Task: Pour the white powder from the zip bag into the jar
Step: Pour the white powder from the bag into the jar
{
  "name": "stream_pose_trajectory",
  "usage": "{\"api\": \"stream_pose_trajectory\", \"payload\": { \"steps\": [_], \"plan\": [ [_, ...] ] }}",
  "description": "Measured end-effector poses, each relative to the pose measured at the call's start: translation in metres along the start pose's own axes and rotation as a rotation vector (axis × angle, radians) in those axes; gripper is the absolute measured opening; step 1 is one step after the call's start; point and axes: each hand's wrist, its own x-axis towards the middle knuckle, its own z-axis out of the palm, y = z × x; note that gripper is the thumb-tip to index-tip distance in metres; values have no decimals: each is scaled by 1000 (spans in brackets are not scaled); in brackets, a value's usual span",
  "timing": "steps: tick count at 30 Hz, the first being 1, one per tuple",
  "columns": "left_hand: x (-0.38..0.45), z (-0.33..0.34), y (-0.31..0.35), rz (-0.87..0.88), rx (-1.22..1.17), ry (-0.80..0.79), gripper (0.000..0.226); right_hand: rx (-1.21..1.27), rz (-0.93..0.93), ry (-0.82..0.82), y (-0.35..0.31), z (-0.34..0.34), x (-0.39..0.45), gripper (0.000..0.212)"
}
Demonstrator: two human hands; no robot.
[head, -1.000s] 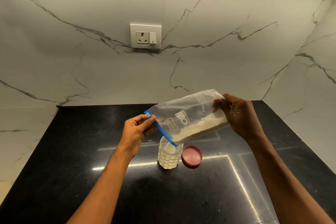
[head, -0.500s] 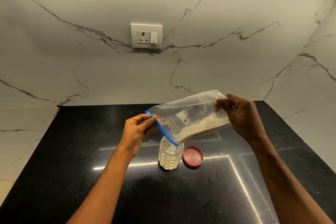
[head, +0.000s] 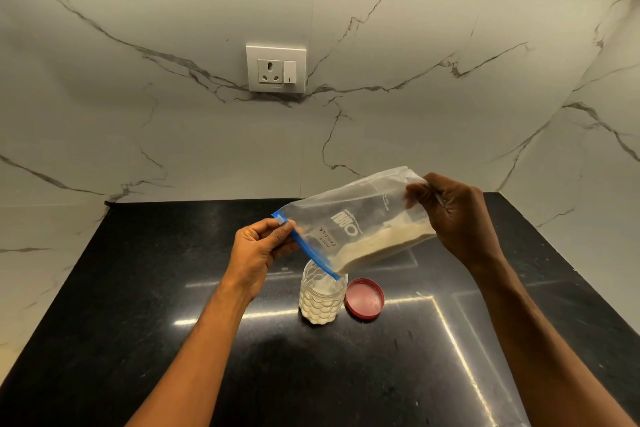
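A person tilts a clear zip bag (head: pixel 356 222) over an open jar (head: pixel 322 295) on a black worktop (head: pixel 138 322), with white powder (head: pixel 381 246) banked along the bag's lower edge and sloping toward its blue zip strip (head: pixel 304 246). The left hand (head: pixel 259 250) has its grip closed on the upper end of the strip, thumb and fingers pinching it; the right hand (head: pixel 453 218) has its grip closed on the bag's raised bottom corner. The lower end of the strip sits at the jar's mouth, and the patterned jar already looks partly filled with powder. Its red lid (head: pixel 364 298) lies upturned just beside the jar on the right. A wall socket (head: pixel 276 69) is set in the marble backsplash behind.

The pour appears well under way, with a good share of powder left in the bag. Doing it well likely means keeping the low corner of the opening right over the jar's mouth, raising the right hand gradually so the powder slides rather than dumps, and holding the strip taut so the mouth stays a narrow spout. The light jar stands unsupported and could tip if the bag drags on its rim.
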Motion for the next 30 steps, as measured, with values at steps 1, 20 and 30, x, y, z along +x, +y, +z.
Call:
{"api": "stream_pose_trajectory", "payload": {
  "steps": [1,20,30],
  "plan": [
    [0,0,0,1,0,0,24,-2,-1,-2,0,0,1,28],
    [-1,4,5,20,-7,-17,25,37,14,18,1,-1,5,30],
    [-1,5,7,21,-16,-19,23,4,8,26,1,-2,5,35]
  ]
}}
